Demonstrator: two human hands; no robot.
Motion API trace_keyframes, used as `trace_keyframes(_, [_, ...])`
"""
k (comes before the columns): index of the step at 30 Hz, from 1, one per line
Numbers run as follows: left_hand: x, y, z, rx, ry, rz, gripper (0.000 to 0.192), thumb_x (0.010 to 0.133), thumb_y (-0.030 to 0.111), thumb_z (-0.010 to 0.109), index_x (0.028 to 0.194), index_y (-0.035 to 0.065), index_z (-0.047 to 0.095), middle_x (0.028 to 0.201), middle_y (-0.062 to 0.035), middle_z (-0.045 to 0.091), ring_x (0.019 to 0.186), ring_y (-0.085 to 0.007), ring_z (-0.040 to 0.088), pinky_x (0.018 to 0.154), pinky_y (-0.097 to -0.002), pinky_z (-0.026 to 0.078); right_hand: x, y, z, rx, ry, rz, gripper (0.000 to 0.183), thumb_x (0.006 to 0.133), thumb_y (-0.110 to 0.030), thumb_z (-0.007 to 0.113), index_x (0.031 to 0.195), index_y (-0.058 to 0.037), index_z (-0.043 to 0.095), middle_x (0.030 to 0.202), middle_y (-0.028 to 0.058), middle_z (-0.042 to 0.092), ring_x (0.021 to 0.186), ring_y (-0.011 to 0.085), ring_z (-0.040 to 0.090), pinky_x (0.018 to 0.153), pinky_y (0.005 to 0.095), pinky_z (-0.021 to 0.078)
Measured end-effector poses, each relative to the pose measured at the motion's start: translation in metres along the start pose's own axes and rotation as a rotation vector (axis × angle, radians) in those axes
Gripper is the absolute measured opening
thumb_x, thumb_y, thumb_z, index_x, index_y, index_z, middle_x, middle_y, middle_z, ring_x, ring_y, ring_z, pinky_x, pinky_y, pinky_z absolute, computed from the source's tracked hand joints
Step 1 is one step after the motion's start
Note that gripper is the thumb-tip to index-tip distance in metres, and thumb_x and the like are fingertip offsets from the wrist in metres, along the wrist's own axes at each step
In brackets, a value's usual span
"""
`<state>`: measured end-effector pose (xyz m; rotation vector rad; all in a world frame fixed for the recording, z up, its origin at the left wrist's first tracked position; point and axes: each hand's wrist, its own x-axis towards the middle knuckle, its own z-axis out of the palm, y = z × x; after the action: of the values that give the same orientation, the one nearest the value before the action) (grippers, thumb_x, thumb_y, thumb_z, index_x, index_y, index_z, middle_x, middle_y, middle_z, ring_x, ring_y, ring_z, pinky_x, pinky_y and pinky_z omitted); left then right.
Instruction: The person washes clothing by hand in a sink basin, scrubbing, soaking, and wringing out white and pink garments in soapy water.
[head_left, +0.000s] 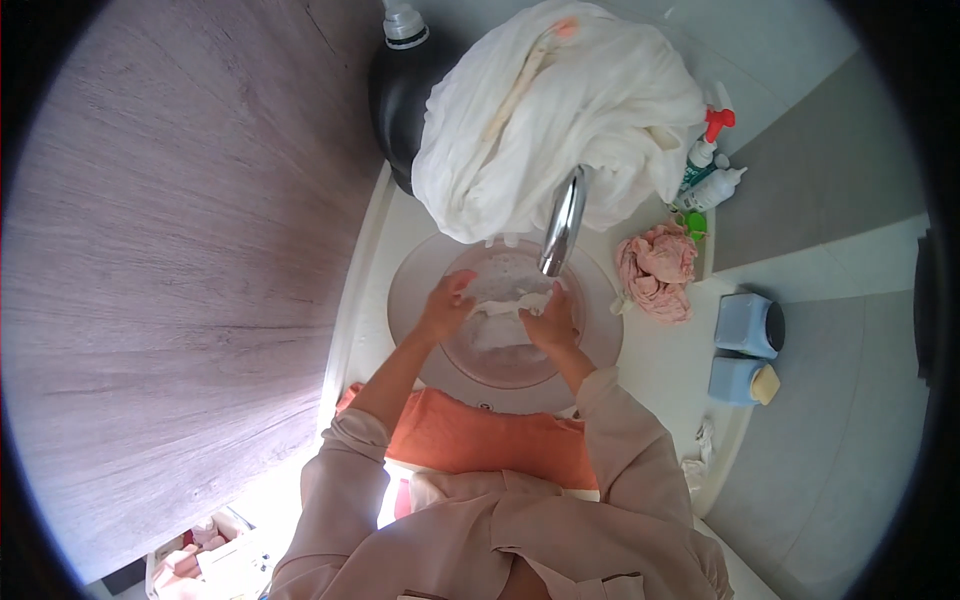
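A round washbasin (416, 289) holds cloudy, sudsy water. In it, a bunched white cloth (495, 307) stretches between my two hands, partly under the surface. My right hand (555, 324) has the cloth's right end between thumb and fingers. At the cloth's left end is my left hand (445, 309), thumb and forefinger spread; whether its lower fingers grip the fabric is hidden. A chrome faucet (565, 221) arches over the basin's far side, and no stream shows below its spout.
Behind the basin rises a large white cloth heap (555, 120), beside a black jug (397, 105). Right are a crumpled pink cloth (657, 271), bottles (709, 187) and two blue containers (739, 326). An orange cloth (487, 439) lines the front edge; a wood-grain panel (187, 262) stands left.
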<state>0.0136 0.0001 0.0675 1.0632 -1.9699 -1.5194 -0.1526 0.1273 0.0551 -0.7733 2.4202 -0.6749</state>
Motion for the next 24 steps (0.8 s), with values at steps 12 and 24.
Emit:
trace_keyframes(12, [-0.001,-0.008,0.057,0.428,0.014,-0.318,0.043,0.074,0.019,0.061,0.115,0.0113,0.051,0.117,-0.0116,0.052,0.107,-0.0301,0.051,0.086,-0.038,0.043,-0.003,-0.015,0.039,-0.158,-0.134,0.048,0.06,0.078,-0.036,0.059,0.123,-0.0018,0.038,0.115,0.0214,0.051,0.106,0.0366,0.052,0.084,0.0535,0.0377])
trace_keyframes(24, [0.014,-0.057,0.058,-1.39,-0.179,-0.757,0.042,0.083,0.034,0.058,0.116,0.009,0.052,0.104,-0.0093,0.058,0.093,-0.0251,0.057,0.08,-0.0377,0.048,-0.063,-0.086,0.007,0.186,-0.169,-0.18,0.041,0.078,-0.042,0.06,0.101,-0.0082,0.055,0.089,0.0168,0.062,0.086,0.0342,0.059,0.076,0.0399,0.0458])
